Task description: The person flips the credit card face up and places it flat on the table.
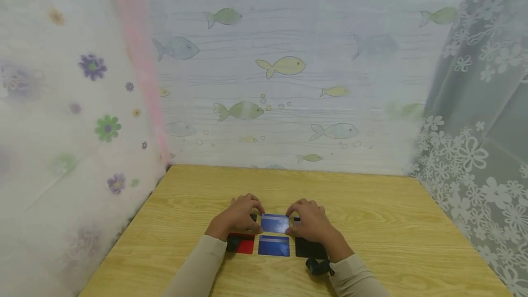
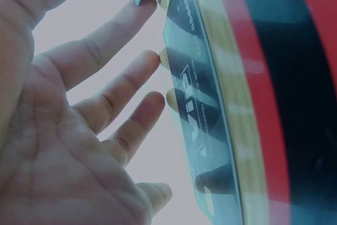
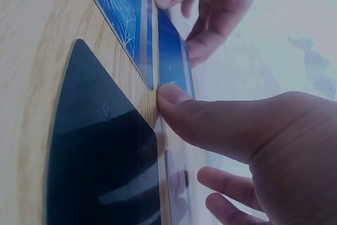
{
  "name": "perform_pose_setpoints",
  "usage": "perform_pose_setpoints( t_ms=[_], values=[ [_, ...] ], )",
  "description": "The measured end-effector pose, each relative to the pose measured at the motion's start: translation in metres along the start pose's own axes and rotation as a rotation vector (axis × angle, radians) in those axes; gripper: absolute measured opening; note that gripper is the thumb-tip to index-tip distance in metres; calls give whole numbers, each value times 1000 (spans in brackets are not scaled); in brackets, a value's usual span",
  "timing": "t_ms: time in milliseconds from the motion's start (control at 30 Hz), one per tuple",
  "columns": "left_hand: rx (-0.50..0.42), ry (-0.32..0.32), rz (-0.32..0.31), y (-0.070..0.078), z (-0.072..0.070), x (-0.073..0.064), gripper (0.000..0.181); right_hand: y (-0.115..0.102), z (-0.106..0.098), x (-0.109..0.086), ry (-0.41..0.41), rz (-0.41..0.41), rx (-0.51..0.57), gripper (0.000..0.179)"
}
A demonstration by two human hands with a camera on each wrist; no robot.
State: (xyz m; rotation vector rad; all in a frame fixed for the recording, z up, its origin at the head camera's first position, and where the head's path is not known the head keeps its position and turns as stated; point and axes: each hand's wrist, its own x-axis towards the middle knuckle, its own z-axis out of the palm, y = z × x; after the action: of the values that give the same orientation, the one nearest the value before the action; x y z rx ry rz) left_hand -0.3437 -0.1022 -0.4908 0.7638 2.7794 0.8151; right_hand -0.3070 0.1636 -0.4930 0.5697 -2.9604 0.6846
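Two rows of cards lie on the table. My left hand (image 1: pixel 240 214) and right hand (image 1: pixel 312 224) pinch the far blue card (image 1: pixel 275 223) by its opposite short sides, thumb at the near corner and index finger at the far one. Directly below it is a second blue card (image 1: pixel 274 245). A black card with VIP lettering (image 2: pixel 195 98) lies beside my left fingers, and a red and black card (image 1: pixel 247 244) is nearer my wrist. A plain black card (image 1: pixel 306 247) and a pale card with a dark stripe (image 3: pixel 178 183) lie by my right hand, partly covered in the head view.
The wood-grain table (image 1: pixel 371 210) extends around the cards. A fish-print curtain (image 1: pixel 284 104) hangs along its far edge, with flowered sheets (image 1: pixel 108 128) on the left and lace (image 1: pixel 470 155) on the right. A small black device (image 1: pixel 318 266) sits at my right wrist.
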Motion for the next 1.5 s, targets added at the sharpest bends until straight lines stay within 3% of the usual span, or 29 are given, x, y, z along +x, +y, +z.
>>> perform_pose_setpoints(
  t_ms=[533, 767, 1033, 1500],
  values=[
    [22, 33, 28, -4, -5, 3, 41, 1, 2, 2, 2, 19, 9, 38],
    [33, 49, 28, -5, -8, 3, 42, 1, 2, 1, -6, 8, -2, 49],
    [12, 57, 27, 1, -13, 1, 42, 0, 5, 5, -10, -10, -28, 63],
    [55, 116, 97, 9, -17, 2, 43, -11, 7, 7, 35, -62, -20, 69]
  ],
)
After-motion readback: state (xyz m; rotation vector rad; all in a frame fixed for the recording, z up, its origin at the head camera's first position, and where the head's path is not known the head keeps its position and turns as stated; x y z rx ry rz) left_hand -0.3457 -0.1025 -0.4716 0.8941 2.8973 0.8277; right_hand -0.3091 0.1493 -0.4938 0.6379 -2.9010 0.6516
